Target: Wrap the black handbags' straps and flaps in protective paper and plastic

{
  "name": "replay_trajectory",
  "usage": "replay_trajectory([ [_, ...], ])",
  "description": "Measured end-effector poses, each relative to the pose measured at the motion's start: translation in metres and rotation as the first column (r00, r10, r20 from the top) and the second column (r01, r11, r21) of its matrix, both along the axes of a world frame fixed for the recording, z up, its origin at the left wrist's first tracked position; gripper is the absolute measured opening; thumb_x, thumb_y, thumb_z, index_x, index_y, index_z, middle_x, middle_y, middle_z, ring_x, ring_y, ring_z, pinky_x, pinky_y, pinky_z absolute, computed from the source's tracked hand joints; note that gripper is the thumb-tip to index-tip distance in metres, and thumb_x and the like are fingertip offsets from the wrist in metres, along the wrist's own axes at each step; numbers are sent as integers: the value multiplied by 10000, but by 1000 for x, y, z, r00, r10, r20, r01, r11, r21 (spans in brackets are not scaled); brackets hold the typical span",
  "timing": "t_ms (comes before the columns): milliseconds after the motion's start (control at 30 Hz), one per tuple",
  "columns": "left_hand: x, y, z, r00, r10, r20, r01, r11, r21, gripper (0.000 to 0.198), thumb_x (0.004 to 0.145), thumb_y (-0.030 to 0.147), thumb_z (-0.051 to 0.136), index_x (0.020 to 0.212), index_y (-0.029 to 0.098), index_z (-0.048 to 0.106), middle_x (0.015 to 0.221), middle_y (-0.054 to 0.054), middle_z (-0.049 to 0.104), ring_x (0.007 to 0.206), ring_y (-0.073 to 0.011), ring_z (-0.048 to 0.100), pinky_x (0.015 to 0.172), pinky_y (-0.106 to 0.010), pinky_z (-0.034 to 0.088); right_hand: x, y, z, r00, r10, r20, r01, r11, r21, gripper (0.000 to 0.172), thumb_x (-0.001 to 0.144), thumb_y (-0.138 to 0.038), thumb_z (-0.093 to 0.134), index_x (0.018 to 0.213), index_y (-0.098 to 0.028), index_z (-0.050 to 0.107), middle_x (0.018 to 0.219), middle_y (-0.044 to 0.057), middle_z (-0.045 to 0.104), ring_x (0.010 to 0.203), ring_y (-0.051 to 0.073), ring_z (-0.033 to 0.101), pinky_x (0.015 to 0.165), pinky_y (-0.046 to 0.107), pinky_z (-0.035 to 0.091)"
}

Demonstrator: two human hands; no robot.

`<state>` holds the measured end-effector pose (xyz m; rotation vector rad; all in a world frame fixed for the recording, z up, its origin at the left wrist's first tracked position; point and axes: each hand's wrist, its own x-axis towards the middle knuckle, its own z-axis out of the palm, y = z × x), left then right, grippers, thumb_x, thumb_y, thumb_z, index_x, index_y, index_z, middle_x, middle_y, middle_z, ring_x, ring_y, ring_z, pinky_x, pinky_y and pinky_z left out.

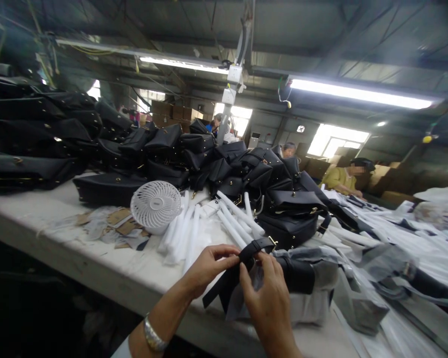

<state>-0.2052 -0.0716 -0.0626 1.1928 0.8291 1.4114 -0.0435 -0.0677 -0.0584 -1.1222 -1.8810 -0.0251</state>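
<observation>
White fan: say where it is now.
In the head view, the white fan is on the table, left of centre, between cardboard scraps and white tubes, beyond the left hand.

Smooth leather-like strap (pixel 251 250), shiny metal buckle (pixel 272 242)

A silvery bracelet (pixel 154 335) circles the left wrist (pixel 168 314) near a pale sleeve (pixel 123 350).

Head camera faces forward, tilted; left hand (pixel 206 267), right hand (pixel 268 293) close.
</observation>
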Motion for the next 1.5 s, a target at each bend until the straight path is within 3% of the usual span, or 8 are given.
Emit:
replay_trajectory([
  [200, -9, 7, 2, 992, -123, -13, 123, 992, 28, 341, 761, 325, 767, 1061, 170, 717, 1060, -88, 724, 1029, -247, 635, 912, -344, 460, -1, -2, 2, 999, -22, -31, 19, 995, -93, 305, 869, -415, 581, 1069, -185, 575, 1017, 119, 640, 972, 308, 591, 865, 452, 478],
  [333, -16, 15, -1, 984, -172, -46, 173, 985, 24, 346, 733, 334, 788, 1024, 157, 732, 1001, -90, 726, 946, -225, 641, 814, -305, 472, 1, -4, 1, 998, -49, -47, 42, 988, -146, 335, 875, -470, 568, 1062, -193, 592, 1008, 111, 652, 946, 302, 613, 827, 426, 492],
  [533, -21, 25, 1, 967, -237, -97, 239, 971, 9, 309, 714, 357, 795, 940, 150, 758, 886, -68, 742, 837, -203, 655, 789, -298, 471, 4, -7, 3, 999, -40, -34, 34, 987, -160, 352, 887, -507, 548, 1040, -197, 611, 1011, 114, 674, 948, 297, 631, 818, 403, 504],
  [867, -23, 30, -3, 951, -302, -65, 304, 952, 21, 301, 699, 362, 800, 927, 170, 757, 923, -57, 747, 904, -213, 659, 875, -316, 466, 4, -5, -1, 991, -133, 2, 132, 976, -176, 348, 846, -506, 587, 1032, -217, 643, 951, 102, 722, 886, 305, 672, 774, 383, 531],
  [1133, -22, 32, -9, 946, -325, -1, 325, 946, 18, 306, 690, 336, 813, 933, 164, 742, 924, -52, 740, 887, -191, 655, 865, -300, 464, 1, -10, 7, 992, -127, 4, 125, 967, -224, 434, 855, -604, 536, 1020, -221, 653, 966, 109, 729, 922, 321, 679, 803, 390, 526],
  [1500, -23, 33, -10, 942, -335, -3, 335, 942, 11, 305, 685, 333, 814, 934, 170, 744, 920, -47, 734, 888, -194, 652, 856, -297, 463, 1, -10, 9, 987, -160, -5, 155, 961, -230, 359, 826, -556, 579, 969, -241, 676, 870, 82, 750, 832, 306, 701, 727, 361, 543],
])
